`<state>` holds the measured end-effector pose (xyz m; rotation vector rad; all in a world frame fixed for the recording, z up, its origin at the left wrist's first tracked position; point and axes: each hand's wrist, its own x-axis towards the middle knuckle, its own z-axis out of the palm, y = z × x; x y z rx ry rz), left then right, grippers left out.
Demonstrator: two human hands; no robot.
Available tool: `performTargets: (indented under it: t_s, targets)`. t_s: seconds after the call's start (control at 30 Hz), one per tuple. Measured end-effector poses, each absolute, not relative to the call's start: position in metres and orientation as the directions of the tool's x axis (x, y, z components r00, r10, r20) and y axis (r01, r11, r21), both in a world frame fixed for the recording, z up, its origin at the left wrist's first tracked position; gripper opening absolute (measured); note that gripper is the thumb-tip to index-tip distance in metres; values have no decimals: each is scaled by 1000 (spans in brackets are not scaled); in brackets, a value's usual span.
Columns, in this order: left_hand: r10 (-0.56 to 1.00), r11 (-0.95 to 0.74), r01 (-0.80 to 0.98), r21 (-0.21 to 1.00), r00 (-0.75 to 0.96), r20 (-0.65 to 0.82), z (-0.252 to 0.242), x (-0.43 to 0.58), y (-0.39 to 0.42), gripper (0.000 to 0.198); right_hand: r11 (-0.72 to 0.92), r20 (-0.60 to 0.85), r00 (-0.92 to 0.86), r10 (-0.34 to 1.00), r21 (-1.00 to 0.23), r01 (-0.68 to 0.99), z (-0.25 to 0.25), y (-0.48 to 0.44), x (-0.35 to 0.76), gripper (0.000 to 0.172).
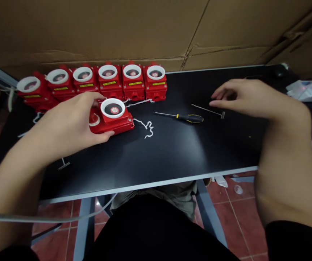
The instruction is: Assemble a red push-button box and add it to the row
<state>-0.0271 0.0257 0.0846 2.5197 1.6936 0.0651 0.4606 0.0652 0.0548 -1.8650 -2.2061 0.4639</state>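
My left hand [71, 123] grips a red box [117, 125] with a white-ringed round window, fingers behind it and thumb along its front side. A white cord [145, 126] trails from the box's right end onto the black table. Over at the right, my right hand [232, 95] hovers above the tabletop with its fingers curled loosely and apart, holding nothing. Just left of it and below lies a thin metal rod with a short crossbar [208, 110]. Between the hands rests a screwdriver [190, 118] with a black and yellow handle.
Several similar red boxes [134, 85] stand in a row at the back left, before a cardboard wall [104, 29]. Another small T-shaped metal piece [64, 165] lies near the left forearm. White items [309, 88] sit at the far right. The table's pale front edge [156, 183] runs before my body.
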Motion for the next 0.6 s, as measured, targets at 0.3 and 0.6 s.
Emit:
performTargets:
  t_s: [0.3,0.6]
  targets:
    - [815,-554,832,-33,550,184,73,-30,16,89,133,-239,-249,938,-415,900,43,73,462,22]
    - [273,-942,323,-91,896,350,36,7,5,25,119,-173,-212,962,-433,894,41,69,450,3]
